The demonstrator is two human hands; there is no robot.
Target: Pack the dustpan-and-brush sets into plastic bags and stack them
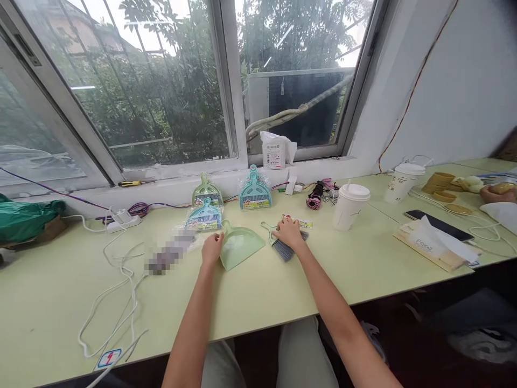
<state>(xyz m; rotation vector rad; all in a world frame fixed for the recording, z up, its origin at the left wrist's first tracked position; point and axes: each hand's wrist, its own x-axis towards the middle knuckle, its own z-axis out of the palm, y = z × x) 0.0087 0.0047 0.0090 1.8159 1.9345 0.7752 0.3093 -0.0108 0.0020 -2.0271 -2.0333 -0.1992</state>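
Your left hand point(212, 249) curls at the dustpan point(241, 248), your right hand point(290, 233) covers the brush point(284, 251), grips unclear; both look light, stiff-handled, best held there

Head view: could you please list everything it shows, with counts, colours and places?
Dustpan: 1, pale green, centre
Brush: 1, green-grey, centre
Packaged sets: several, green, blue and teal, rear
Cups: 2, white, right
Tissue pack: 1, beige, right
Phone: 1, black, right
Wrapped pack: 1, white, rear centre
Screwdriver: 1, yellow-black, rear left
Bundle: 1, black-pink, rear right
Power strip: 1, white, left
Cables: several, mostly white, left
Bag: 1, green, far left
Label: 1, white-blue, front left
Mixed items: several, tan-white, far right
Table: 1, yellow-green, centre
Window: 1, grey-framed, behind
Legs: 2, pale-clad, front
Left hand: 1, bare, at dustpan
Right hand: 1, bare, on brush
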